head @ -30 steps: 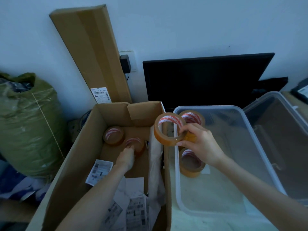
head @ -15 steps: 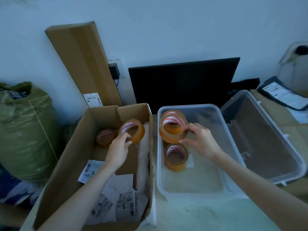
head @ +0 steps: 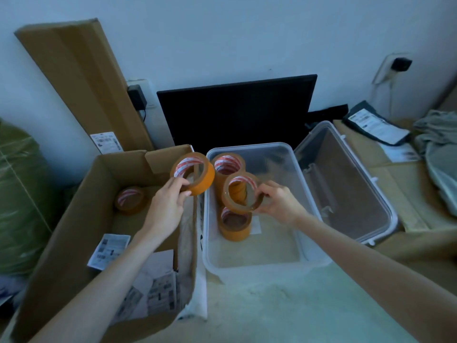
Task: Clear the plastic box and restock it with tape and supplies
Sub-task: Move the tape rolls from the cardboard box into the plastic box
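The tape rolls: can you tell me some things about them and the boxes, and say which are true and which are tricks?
1. Each hand holds a tape roll. True: the left hand grips one roll, the right hand grips another.
2. The cardboard box has no tape left. False: one roll lies in it.
3. The plastic box already holds rolls. True: a stack at the back, one nearer.
4. The lid covers the plastic box. False: it lies open to the right.
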A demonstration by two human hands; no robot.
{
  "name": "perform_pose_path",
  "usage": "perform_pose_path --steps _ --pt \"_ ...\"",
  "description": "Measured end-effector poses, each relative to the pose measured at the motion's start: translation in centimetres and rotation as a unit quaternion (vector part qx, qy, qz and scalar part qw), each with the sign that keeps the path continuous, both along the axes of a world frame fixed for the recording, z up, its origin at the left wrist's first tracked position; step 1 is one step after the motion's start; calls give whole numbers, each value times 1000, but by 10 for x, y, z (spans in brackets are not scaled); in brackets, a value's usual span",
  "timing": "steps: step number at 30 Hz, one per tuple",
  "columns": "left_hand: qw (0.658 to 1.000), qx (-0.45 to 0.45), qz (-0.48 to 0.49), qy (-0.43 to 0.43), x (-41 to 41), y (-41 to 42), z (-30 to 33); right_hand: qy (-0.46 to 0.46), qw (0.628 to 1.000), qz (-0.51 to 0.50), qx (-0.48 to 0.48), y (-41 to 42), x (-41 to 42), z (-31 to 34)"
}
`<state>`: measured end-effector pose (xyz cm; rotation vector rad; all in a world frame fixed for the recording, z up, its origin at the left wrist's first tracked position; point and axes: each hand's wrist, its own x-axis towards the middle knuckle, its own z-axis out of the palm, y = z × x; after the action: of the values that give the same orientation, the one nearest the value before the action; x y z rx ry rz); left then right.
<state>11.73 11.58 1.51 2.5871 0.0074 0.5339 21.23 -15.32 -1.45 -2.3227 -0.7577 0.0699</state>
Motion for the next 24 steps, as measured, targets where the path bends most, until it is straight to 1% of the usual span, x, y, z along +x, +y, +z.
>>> perform_pose_path --steps 5,13,17,24 --pt "1000 5 0 0 1 0 0 16 995 58 -78 -4 2 -12" --pt "1000 1 4 18 2 2 -9 59 983 57 -166 17 15 -33" --pt "1000 -6 13 24 3 3 -12 89 981 53 -165 18 18 -43" --pt "1000 -1 -6 23 6 -1 -16 131 978 62 -148 21 12 -47"
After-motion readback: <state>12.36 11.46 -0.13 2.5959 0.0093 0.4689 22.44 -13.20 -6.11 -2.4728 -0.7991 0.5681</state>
